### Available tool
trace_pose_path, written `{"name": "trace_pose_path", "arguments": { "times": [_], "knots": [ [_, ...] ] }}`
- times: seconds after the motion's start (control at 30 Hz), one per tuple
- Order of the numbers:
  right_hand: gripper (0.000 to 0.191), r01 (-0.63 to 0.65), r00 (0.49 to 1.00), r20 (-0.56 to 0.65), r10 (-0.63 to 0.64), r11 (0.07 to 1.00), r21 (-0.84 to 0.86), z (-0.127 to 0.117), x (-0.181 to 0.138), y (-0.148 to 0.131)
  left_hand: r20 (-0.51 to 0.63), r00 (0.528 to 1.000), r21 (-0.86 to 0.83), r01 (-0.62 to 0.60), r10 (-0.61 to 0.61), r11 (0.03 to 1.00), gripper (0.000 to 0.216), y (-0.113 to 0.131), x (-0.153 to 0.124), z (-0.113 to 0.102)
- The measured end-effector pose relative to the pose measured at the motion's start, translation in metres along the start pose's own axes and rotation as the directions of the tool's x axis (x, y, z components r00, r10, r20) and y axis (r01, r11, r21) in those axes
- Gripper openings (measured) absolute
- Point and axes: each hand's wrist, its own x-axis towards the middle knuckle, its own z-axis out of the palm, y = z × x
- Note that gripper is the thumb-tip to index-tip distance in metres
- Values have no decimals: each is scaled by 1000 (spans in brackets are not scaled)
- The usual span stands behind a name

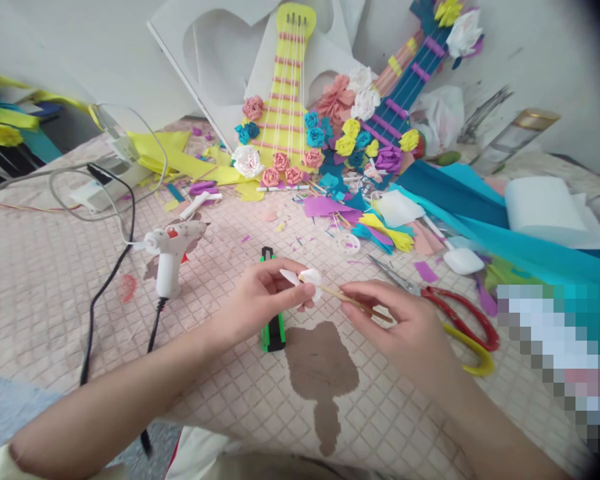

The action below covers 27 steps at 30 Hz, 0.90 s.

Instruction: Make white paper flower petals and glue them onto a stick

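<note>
My left hand (pixel 260 297) pinches a small white paper flower (pixel 307 279) at the tip of a thin wooden stick (pixel 353 301). My right hand (pixel 403 327) grips the stick's other end between thumb and fingers. Both hands hover over a quilted pink cloth (pixel 45 293). A green and black utility knife (pixel 273 331) lies under my left hand. A white glue gun (pixel 173 257) stands to the left, its black cord trailing toward me.
Red and yellow scissors (pixel 463 327) lie right of my right hand. A yellow paper guitar (pixel 287 100) and a blue one (pixel 405 87) with paper flowers lean at the back. Teal paper sheets (pixel 480 213), scraps and a power strip (pixel 103 187) lie about.
</note>
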Motion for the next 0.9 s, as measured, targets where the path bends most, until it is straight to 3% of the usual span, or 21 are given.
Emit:
{"name": "trace_pose_path", "arguments": {
  "times": [0.13,0.5,0.9],
  "knots": [
    [6,0,1000,17,1,1000,-27,-4,1,0,-54,997,-30,-59,58,998,11,0,0,-4],
    [6,53,998,26,-54,998,24,-1,0,-3,-78,996,-19,-48,47,999,9,4,-1,0],
    [4,-55,998,17,54,996,67,-3,-1,-1,-122,986,19,-112,114,993,9,0,0,-7]
  ]
}}
